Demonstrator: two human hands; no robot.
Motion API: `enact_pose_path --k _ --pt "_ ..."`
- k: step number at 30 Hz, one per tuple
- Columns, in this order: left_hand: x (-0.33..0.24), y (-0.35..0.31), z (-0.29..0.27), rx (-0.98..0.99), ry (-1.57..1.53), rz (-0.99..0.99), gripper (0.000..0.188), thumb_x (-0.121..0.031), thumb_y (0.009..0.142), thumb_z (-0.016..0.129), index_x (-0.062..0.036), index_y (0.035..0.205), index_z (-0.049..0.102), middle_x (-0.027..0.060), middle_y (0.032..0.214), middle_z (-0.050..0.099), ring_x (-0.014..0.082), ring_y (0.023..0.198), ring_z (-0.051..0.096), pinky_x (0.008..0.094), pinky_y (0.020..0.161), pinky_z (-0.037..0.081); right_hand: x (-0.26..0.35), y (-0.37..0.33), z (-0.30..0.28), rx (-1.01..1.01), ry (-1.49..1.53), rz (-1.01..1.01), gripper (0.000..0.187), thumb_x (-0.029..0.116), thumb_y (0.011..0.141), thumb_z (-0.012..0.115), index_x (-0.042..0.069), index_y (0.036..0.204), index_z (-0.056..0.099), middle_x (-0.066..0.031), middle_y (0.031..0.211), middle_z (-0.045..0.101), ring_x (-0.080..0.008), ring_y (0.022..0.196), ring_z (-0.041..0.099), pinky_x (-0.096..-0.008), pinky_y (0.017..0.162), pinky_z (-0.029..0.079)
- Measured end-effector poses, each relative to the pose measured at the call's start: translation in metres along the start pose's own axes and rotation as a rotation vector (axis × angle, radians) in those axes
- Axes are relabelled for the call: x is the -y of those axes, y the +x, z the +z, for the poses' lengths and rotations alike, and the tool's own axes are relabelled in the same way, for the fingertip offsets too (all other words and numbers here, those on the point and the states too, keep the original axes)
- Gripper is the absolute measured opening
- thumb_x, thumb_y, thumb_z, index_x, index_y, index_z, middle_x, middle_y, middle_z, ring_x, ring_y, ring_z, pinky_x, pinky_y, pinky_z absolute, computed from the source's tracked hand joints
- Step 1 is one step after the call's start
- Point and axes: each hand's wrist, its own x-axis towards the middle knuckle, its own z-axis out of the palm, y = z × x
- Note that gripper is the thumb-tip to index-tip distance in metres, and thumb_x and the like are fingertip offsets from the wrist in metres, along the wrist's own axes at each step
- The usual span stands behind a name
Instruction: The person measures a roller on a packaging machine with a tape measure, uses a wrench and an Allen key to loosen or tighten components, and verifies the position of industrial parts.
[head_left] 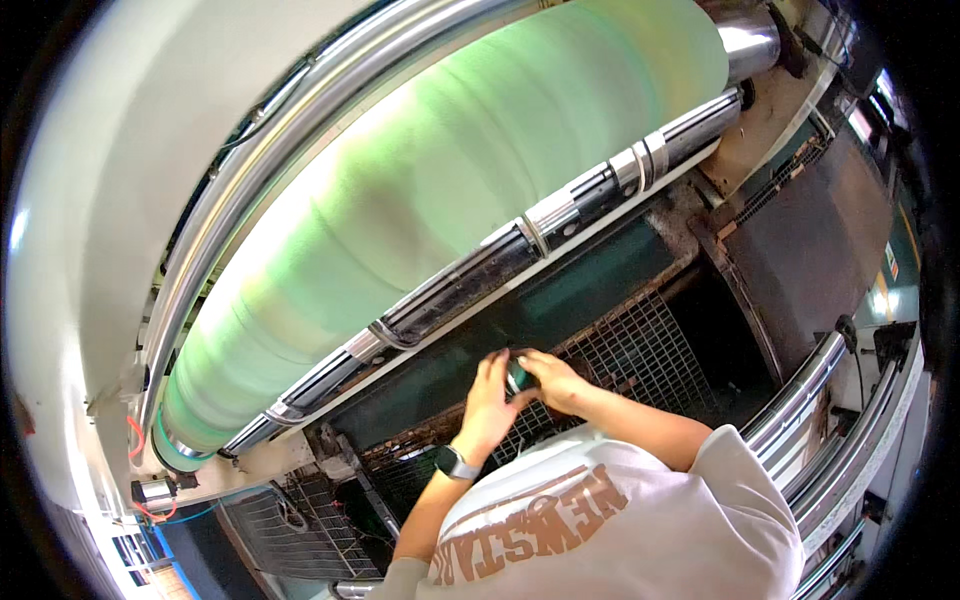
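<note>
We see both hands on small dark-green roll point(519, 376) — left hand point(487, 398), right hand point(553, 380) pinching it, near green fabric roll point(450, 200), above metal grate point(640, 355).

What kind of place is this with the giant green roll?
Probably a factory floor, at a big machine that winds or prints sheet material. A huge pale-green roll spins beside shiny steel rollers, with a metal grate underneath. The left hand and right hand hold a small dark object.
</note>
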Motion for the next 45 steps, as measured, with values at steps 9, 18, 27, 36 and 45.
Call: enact_pose_path --k 9,18,27,36,45 --pt "-0.008 0.030 0.019 0.061 -0.943 -0.283 0.046 -0.027 0.085 0.055 0.0001 0.120 0.042 0.0183 0.111 0.051 0.0286 0.094 0.056 0.0329 0.079 0.049 0.054 -0.015 -0.042 0.019 -0.980 -0.529 0.036 0.014 0.082 0.054 0.004 0.116 0.048 -0.0168 0.111 0.047 -0.0310 0.104 0.046 -0.0359 0.090 0.038" --pt "-0.026 0.044 0.013 0.183 -1.628 -0.455 0.052 -0.048 0.091 0.028 -0.0062 0.114 0.047 0.0107 0.109 0.055 0.0248 0.101 0.053 0.0385 0.091 0.039 0.053 -0.051 -0.014 -0.355 -0.988 -0.817 0.029 0.015 0.075 0.064 -0.001 0.096 0.052 -0.0145 0.097 0.050 -0.0297 0.096 0.048 -0.0373 0.085 0.039" --pt "0.016 -0.035 -0.014 -0.057 -1.503 -0.071 0.056 -0.011 0.086 0.051 -0.0218 0.134 0.023 0.0147 0.124 0.041 0.0256 0.111 0.044 0.0394 0.096 0.034 -0.029 -0.037 0.045 -0.084 -0.469 -0.320 0.023 0.017 0.081 0.062 -0.004 0.089 0.054 -0.0076 0.075 0.059 -0.0122 0.068 0.055 -0.0268 0.063 0.046" --pt "0.174 -0.185 -0.072 0.078 -1.318 -0.327 0.044 -0.009 0.076 0.065 -0.0009 0.113 0.042 0.0117 0.113 0.047 0.0177 0.099 0.050 0.0300 0.091 0.039 -0.145 -0.020 0.133 0.220 -0.797 0.081 0.025 0.021 0.081 0.061 -0.003 0.084 0.056 -0.0076 0.069 0.060 -0.0135 0.062 0.059 -0.0261 0.056 0.048" --pt "0.233 -0.243 -0.098 0.600 -0.581 -0.197 0.065 -0.029 0.071 0.072 -0.0016 0.117 0.034 0.0152 0.111 0.047 0.0229 0.100 0.048 0.0337 0.089 0.037 -0.203 -0.022 0.177 0.332 -1.125 0.114 0.027 0.022 0.074 0.064 -0.001 0.077 0.050 -0.0112 0.065 0.055 -0.0179 0.055 0.056 -0.0308 0.050 0.044"
